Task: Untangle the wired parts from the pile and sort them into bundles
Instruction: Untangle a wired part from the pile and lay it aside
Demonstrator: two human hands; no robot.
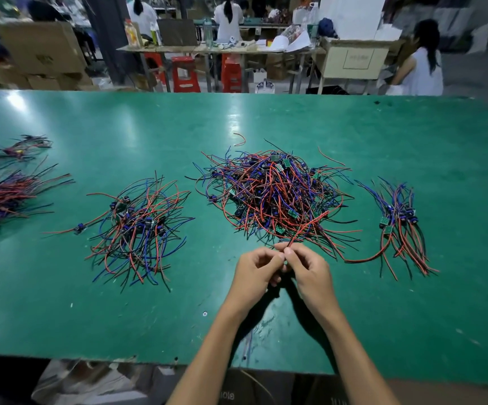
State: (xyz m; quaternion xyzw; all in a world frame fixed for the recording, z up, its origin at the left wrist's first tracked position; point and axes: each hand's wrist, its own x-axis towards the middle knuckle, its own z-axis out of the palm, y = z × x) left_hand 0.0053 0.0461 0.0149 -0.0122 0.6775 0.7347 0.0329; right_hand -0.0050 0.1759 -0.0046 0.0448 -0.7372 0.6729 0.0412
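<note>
Both hands are meeting just in front of the big pile (275,194): the left hand (256,268) and right hand (310,268) are pinching the near ends of red wires (305,229) with curled fingers (288,252). Those wires are running away from the fingers up-right into the pile, still buried in the tangle. A tidy bundle (399,220) is lying right of the pile, a looser heap (140,226) left of it, all on the green worktop (354,311).
</note>
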